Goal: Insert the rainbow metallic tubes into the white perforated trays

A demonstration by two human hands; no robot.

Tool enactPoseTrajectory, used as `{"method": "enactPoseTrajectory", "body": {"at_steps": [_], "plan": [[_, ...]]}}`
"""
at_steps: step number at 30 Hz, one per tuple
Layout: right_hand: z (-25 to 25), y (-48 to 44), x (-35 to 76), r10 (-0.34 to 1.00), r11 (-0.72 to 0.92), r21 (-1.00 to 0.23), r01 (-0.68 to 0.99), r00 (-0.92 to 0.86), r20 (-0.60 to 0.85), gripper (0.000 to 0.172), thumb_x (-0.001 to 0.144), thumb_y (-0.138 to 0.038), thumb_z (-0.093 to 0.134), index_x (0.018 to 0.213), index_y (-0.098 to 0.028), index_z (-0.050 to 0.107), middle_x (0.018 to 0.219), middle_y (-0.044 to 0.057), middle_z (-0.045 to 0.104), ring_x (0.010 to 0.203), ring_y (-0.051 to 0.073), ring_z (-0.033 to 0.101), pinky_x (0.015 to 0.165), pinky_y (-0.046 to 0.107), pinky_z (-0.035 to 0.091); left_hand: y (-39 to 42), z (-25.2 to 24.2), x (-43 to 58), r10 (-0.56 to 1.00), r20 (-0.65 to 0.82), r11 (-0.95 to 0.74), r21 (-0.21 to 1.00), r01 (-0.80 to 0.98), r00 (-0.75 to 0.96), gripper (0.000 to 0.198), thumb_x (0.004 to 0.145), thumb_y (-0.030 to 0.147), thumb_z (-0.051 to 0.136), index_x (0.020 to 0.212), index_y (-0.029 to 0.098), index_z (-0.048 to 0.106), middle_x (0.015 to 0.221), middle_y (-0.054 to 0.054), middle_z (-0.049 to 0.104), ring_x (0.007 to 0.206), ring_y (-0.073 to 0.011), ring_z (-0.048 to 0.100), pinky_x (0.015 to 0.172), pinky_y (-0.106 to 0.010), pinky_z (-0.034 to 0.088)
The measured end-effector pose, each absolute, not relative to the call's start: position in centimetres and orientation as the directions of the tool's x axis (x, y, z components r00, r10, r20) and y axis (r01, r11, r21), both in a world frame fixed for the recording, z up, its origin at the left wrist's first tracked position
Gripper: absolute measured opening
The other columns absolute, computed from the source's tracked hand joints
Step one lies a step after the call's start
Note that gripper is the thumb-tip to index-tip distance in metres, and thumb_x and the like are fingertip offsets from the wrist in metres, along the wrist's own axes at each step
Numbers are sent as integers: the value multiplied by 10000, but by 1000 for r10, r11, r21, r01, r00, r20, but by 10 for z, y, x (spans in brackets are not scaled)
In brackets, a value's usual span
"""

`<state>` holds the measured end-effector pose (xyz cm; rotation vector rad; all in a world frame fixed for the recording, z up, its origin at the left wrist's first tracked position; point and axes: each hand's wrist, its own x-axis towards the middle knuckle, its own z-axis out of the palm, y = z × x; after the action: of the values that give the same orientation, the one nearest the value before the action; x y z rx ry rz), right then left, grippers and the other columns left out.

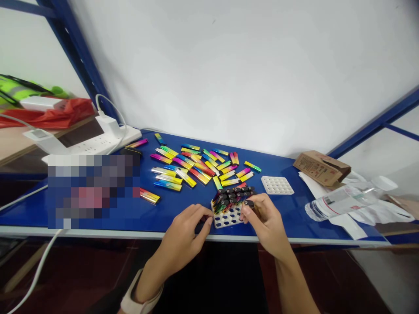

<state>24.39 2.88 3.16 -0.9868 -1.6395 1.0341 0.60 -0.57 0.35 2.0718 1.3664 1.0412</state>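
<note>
So: blue table (297, 226), lighters (200, 176), white wall (235, 74).

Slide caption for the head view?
Right hand holding a black-topped object at a white perforated plastic tray, left hand near its edge.

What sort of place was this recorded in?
Probably an indoor workbench: a blue table, shiny multicoloured lighter-like pieces scattered on it, and a white holed tray holding black-topped ones upright.

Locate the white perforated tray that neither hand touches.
In the head view, the untouched white perforated tray lies on the blue table, right of centre, beyond the right hand, between the tray of black-topped pieces and the cardboard box.
</note>
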Motion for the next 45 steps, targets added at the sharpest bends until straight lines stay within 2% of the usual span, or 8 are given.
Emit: {"method": "enactPoseTrajectory", "body": {"at_steps": [6, 13, 18, 23, 29, 34, 42, 45], "plan": [[37, 35, 253, 837, 539, -787, 302, -295, 460, 75, 954, -245, 693, 1001, -188, 686, 908, 59, 635, 787, 164, 575, 706, 321, 474, -7, 2, 6, 880, 442, -450, 655, 607, 175, 113, 1031, 236, 509, 1104, 233, 595, 1115, -39, 618, 1090, -198, 556, 1005, -375, 433], [27, 43, 250, 808, 588, -726, 356, -295, 510, 147, 945, -210, 705, 1091, -197, 701, 1025, 69, 669, 830, 153, 643, 747, 304, 537, -2, -5, 8, 848, 521, -417, 546, 727, 95, 199, 1022, 248, 516, 1216, 229, 557, 1456, -66, 502, 1425, -227, 414, 1193, -447, 357], [26, 42, 248, 793, 609, -694, 383, -321, 519, 170, 954, -191, 693, 1123, -207, 691, 1059, 52, 678, 856, 133, 667, 783, 272, 548, 3, -9, 15, 845, 523, -351, 386, 853, 111, 334, 1053, 306, 460, 1349, 160, 515, 1643, -120, 332, 1572, -279, 212, 1266, -530, 252], [28, 40, 248, 780, 626, -654, 424, -339, 527, 148, 962, -199, 682, 1110, -209, 685, 1027, 35, 684, 816, 114, 659, 769, 250, 536, 8, -16, 23, 851, 512, -254, 206, 945, 117, 478, 1063, 385, 425, 1423, 84, 519, 1678, -209, 219, 1579, -366, 170, 1239, -597, 257], [23, 39, 246, 786, 611, -610, 505, -298, 541, 267, 959, -224, 689, 1214, -226, 613, 915, 3, 663, 813, 118, 664, 778, 248, 544, 9, -17, 26, 843, 530, -221, 182, 958, 94, 457, 1055, 341, 417, 1402, 84, 568, 1627, -214, 328, 1554, -380, 239, 1234, -594, 277], [25, 37, 244, 804, 591, -638, 494, -294, 517, 277, 962, -227, 677, 1225, -227, 590, 903, -1, 630, 797, 117, 647, 756, 258, 542, 6, -12, 22, 807, 587, -286, 280, 917, 72, 323, 1039, 276, 459, 1274, 123, 617, 1363, -170, 553, 1450, -326, 407, 1199, -532, 368], [31, 36, 241, 718, 663, -555, 502, -217, 662, 233, 936, -128, 673, 1155, -191, 624, 1076, 54, 595, 749, 93, 597, 720, 274, 526, 6, -17, 20, 787, 611, -296, 247, 923, 89, 401, 1031, 270, 494, 1408, 139, 538, 1547, -146, 449, 1517, -357, 308, 1166, -550, 402], [34, 35, 242, 691, 683, -534, 498, -205, 693, 210, 933, -93, 659, 1121, -184, 637, 1058, 56, 595, 732, 93, 584, 709, 285, 515, 6, -17, 20, 772, 630, -315, 274, 909, 78, 335, 1017, 224, 506, 1331, 130, 578, 1407, -157, 547, 1450, -353, 392, 1134, -535, 431]]}}
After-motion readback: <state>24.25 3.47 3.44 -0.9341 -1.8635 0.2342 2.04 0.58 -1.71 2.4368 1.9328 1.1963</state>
